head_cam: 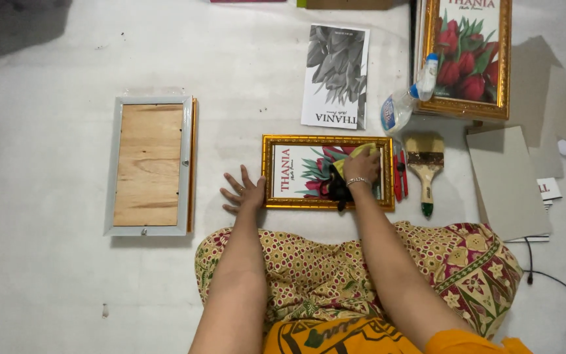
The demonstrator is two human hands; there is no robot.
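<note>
gold frame [327,205], yellow cloth [355,155], red-handled cutter [399,176], green-tipped brush [426,172]

brush [425,168] right of gold frame [327,172], face-down frame [149,165] well left.

Light is even and soft from above, fairly bright, and the pale floor [47,275] reads a flat grey-white with a slight cool cast. A dim patch darkens the top left corner. Shadows are faint and short: a thin one lies under the lower edge of the face-down frame [149,165], and another beside the brush [425,167]. A weak sheen shows on the gold frame [327,172], but no harsh glare. Focus is fair in the middle and the print on the frames stays readable. The forearms near the bottom edge look soft and stretched, and the far corners bend slightly outward.
</note>
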